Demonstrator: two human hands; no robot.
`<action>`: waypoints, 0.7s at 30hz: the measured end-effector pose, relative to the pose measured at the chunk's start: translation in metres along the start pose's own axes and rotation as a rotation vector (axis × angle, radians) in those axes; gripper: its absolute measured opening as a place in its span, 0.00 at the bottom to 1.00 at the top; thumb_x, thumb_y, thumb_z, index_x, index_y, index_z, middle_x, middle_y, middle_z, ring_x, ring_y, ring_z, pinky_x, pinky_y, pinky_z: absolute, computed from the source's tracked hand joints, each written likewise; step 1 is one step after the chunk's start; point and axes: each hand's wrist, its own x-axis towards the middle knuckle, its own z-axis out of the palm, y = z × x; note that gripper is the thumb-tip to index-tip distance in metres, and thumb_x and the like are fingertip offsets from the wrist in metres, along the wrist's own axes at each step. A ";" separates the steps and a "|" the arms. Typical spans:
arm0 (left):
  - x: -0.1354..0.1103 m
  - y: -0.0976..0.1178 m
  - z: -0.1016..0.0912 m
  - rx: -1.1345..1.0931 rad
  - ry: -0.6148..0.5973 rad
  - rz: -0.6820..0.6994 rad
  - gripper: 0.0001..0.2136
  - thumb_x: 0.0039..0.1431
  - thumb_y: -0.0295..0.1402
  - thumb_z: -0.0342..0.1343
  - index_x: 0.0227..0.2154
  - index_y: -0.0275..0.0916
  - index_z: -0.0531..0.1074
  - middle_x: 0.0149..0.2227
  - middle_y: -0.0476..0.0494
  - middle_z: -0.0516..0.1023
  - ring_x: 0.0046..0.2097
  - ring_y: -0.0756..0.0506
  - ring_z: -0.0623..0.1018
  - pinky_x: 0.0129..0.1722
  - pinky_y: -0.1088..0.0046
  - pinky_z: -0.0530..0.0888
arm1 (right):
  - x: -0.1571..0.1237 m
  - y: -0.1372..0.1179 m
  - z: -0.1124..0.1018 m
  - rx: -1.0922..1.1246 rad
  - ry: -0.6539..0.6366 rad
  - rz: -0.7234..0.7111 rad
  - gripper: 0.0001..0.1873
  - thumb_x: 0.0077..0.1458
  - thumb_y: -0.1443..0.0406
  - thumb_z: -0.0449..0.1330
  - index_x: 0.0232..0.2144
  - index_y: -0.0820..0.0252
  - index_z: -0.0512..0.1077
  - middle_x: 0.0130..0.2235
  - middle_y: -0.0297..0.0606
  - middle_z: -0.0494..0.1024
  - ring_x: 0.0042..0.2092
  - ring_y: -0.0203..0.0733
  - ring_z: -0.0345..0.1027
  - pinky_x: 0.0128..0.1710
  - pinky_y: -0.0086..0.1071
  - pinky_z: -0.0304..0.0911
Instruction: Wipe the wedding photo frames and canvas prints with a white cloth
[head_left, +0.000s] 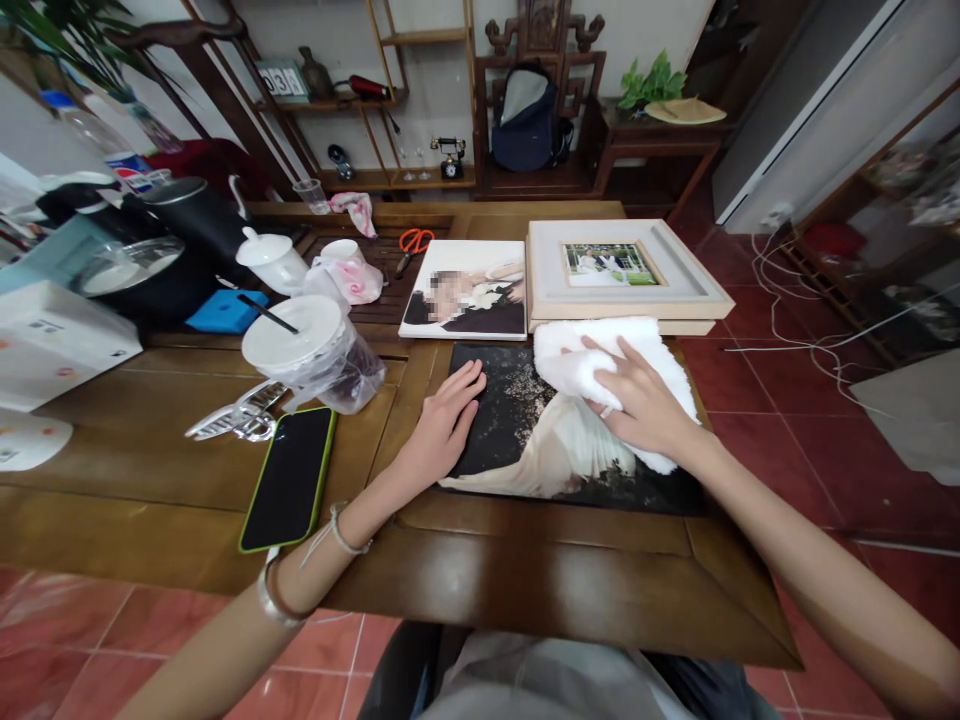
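A large dark photo print (pixel 555 450) with a pale gown on it lies flat on the wooden table in front of me. My left hand (pixel 446 415) rests on its left edge, palm down with fingers stretched out. On the print's right side my right hand (pixel 634 390) grips a white towel (pixel 660 350), bunched under its fingers and spread out beyond them. The towel hides the print's upper right part. Just behind the print stand a smaller photo panel (pixel 480 270) and a pale picture frame (pixel 544 275) with a small photo inside.
Left of my arm lie a phone (pixel 289 480) in a green case, a metal hair claw (pixel 244 415) and a lidded cup (pixel 300 345) with a straw. Orange-handled scissors (pixel 412 245), a white teapot (pixel 270 260) and a blue box (pixel 225 310) sit farther back. Cables (pixel 795 300) trail over the floor at right.
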 end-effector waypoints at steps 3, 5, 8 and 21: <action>0.000 0.000 0.002 -0.007 0.038 -0.006 0.17 0.67 0.33 0.43 0.56 0.40 0.67 0.62 0.37 0.64 0.65 0.43 0.61 0.63 0.52 0.59 | 0.004 -0.006 0.002 -0.013 -0.006 0.021 0.10 0.47 0.71 0.54 0.33 0.62 0.72 0.59 0.53 0.67 0.65 0.61 0.48 0.61 0.63 0.43; 0.000 0.001 0.003 -0.010 0.065 -0.014 0.17 0.67 0.32 0.43 0.56 0.39 0.67 0.62 0.37 0.65 0.65 0.43 0.62 0.63 0.53 0.60 | 0.000 -0.017 0.000 -0.005 -0.052 0.005 0.13 0.42 0.72 0.54 0.32 0.62 0.73 0.61 0.51 0.64 0.66 0.63 0.44 0.61 0.65 0.39; -0.001 0.002 0.004 -0.008 0.089 -0.013 0.17 0.67 0.32 0.44 0.55 0.39 0.68 0.61 0.38 0.66 0.64 0.43 0.63 0.63 0.54 0.60 | -0.016 -0.045 -0.003 0.060 -0.145 -0.071 0.16 0.36 0.73 0.54 0.31 0.62 0.75 0.64 0.49 0.58 0.67 0.63 0.38 0.62 0.67 0.31; 0.000 0.002 0.002 -0.012 0.072 -0.001 0.17 0.67 0.32 0.44 0.55 0.38 0.68 0.61 0.37 0.66 0.64 0.43 0.63 0.63 0.54 0.60 | -0.049 -0.086 -0.018 0.340 -0.307 -0.288 0.19 0.30 0.74 0.52 0.29 0.57 0.73 0.65 0.37 0.59 0.68 0.53 0.38 0.66 0.57 0.26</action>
